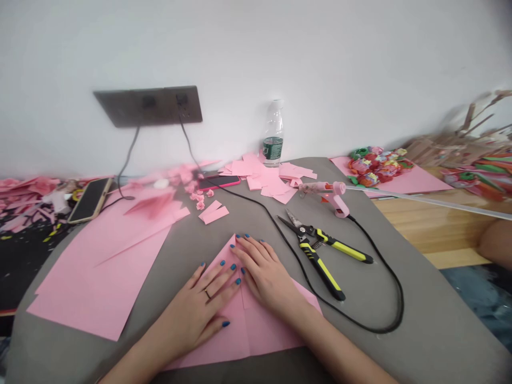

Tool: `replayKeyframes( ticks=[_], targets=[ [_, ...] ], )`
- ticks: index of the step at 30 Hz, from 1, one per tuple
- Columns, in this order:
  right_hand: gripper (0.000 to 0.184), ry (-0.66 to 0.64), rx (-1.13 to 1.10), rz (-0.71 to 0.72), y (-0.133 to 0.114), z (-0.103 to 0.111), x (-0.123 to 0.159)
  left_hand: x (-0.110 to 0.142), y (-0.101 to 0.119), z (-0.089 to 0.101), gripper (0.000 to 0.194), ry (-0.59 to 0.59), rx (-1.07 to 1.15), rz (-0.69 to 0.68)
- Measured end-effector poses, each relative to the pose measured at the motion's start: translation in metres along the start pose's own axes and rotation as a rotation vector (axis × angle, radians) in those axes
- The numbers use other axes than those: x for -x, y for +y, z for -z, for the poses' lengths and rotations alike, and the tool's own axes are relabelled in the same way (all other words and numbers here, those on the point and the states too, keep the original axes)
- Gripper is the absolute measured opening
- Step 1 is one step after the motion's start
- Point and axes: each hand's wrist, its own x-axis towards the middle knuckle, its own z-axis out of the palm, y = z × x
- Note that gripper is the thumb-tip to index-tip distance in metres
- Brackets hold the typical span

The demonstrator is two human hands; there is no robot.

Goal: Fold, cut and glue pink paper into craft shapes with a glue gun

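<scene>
A folded pink paper sheet lies on the grey table in front of me, its point aimed away from me. My left hand lies flat on its left half, fingers spread, a ring on one finger. My right hand presses flat on the upper right fold, fingertips near the paper's tip. Both hands hold nothing. The nails are painted blue.
Yellow-handled snips lie right of my hands, a pink glue gun with a looping black cord behind them. Larger pink sheets lie left. Two phones, a water bottle, pink scraps and paper flowers sit farther back.
</scene>
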Motion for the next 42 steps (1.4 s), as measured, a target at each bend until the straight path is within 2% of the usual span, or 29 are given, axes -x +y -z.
replayKeyframes(
  ticks=[6,26,32,42],
  targets=[
    [0.052,0.000,0.019,0.006,0.000,-0.001,0.000,0.002,0.002,-0.001,0.060,-0.001,0.024,-0.006],
    [0.049,0.003,0.008,-0.005,0.000,-0.003,0.000,0.004,0.002,-0.002,0.067,-0.052,0.052,-0.004],
    [0.050,-0.006,0.038,0.017,0.000,-0.001,-0.002,0.004,0.001,-0.002,0.064,-0.061,0.113,0.022],
    [0.046,-0.010,0.031,-0.026,-0.001,0.000,-0.013,0.003,0.000,0.000,0.066,-0.088,0.122,0.016]
  ],
)
